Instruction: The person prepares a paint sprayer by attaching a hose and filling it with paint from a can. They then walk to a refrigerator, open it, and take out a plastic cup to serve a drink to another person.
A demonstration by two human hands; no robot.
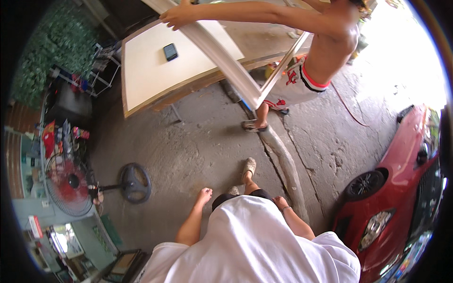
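Concrete floor [155, 137] beneath and ahead of the fingers; standing fan [71, 184] well off to the left of the left fingers, red car [398, 146] well off to the right of the right ones. Beyond the fingertips, ahead and slightly left: a table [181, 86] with a white sheet [146, 66] and a phone [171, 52] on it.

Left hand [204, 195]: fingers loosely curled, no object visible; cannot tell whether something small is inside. Right hand [281, 203]: beside the dark shorts [221, 200]; finger state cannot be told.

White frame [225, 61]: well ahead of both sets of fingers, touching neither, tilted, its near corner pointing back toward them. A co-worker's hand [179, 15] is on the wide rail.

Handling (judged): stiff, awkward by length more than weight; smooth faces may slip, the corner joint may be weak. Best hold: mid-rail, both sides.

Limits: frame's far end cut off at the upper edge; co-worker's other hand not visible; frame material uncertain.
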